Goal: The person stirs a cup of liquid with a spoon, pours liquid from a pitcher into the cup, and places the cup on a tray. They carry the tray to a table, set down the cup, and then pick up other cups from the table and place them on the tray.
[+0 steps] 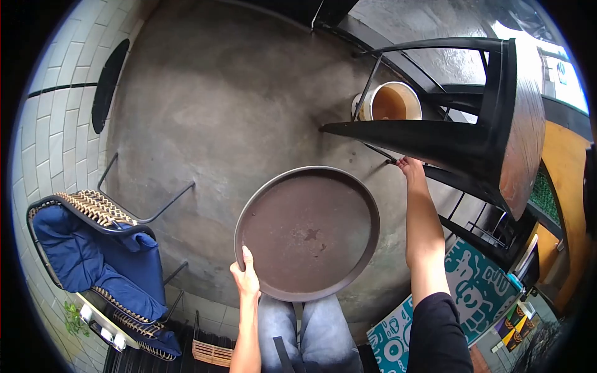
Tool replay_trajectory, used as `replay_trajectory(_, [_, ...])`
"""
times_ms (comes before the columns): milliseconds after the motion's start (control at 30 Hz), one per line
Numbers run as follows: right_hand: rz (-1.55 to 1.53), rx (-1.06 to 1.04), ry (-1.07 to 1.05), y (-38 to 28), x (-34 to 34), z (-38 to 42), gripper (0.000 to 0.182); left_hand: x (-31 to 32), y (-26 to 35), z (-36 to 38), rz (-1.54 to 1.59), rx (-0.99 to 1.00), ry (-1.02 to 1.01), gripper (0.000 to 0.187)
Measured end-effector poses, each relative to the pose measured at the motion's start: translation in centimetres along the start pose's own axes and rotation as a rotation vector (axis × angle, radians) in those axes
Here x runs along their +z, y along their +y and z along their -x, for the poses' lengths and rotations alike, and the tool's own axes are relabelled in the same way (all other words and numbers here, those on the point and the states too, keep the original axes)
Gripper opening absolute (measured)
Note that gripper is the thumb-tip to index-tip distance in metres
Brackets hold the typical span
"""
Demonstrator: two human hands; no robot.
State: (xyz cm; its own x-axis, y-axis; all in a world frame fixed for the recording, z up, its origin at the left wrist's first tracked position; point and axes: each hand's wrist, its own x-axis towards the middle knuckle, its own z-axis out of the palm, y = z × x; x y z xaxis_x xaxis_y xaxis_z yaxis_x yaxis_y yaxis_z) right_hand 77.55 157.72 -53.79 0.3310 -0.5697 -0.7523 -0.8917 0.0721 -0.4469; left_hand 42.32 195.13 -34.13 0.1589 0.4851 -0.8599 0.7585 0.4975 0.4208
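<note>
My left hand (pixel 247 276) grips the near left rim of a large round brown tray (pixel 298 230), thumb on top. The tray lies level in front of my legs, its inside worn with a dark patch near the middle. My right hand (pixel 411 166) reaches forward beside the black metal leg (pixel 410 133) of a table, fingers loosely apart and partly hidden at the frame. Just beyond that leg, a white bucket (pixel 407 98) with brown contents stands on the floor.
The wooden tabletop (pixel 525 143) rises at right. A chair with blue cushions (pixel 93 255) stands at left, by a white tiled wall (pixel 59 130). Grey concrete floor (pixel 217 93) stretches ahead. A teal patterned panel (pixel 472 280) is at lower right.
</note>
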Motion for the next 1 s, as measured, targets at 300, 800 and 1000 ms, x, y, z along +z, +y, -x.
replay_trajectory(300, [0.027, -0.156, -0.021, -1.5, 0.6, -1.4, 0.024, 1.1, 1.0, -0.7, -0.022, -0.074, 0.010, 0.075])
replay_trajectory(800, [0.322, -1.134, -0.257, -4.8, 0.9, 1.2, 0.021, 2.4, 2.5, -0.2, 0.068, 0.149, 0.068, 0.046])
replay_trajectory(1000, [0.592, -1.470, -0.343, -6.7, 0.6, 8.3, 0.018, 1.6, 2.5, -0.2, 0.063, 0.150, 0.054, 0.047])
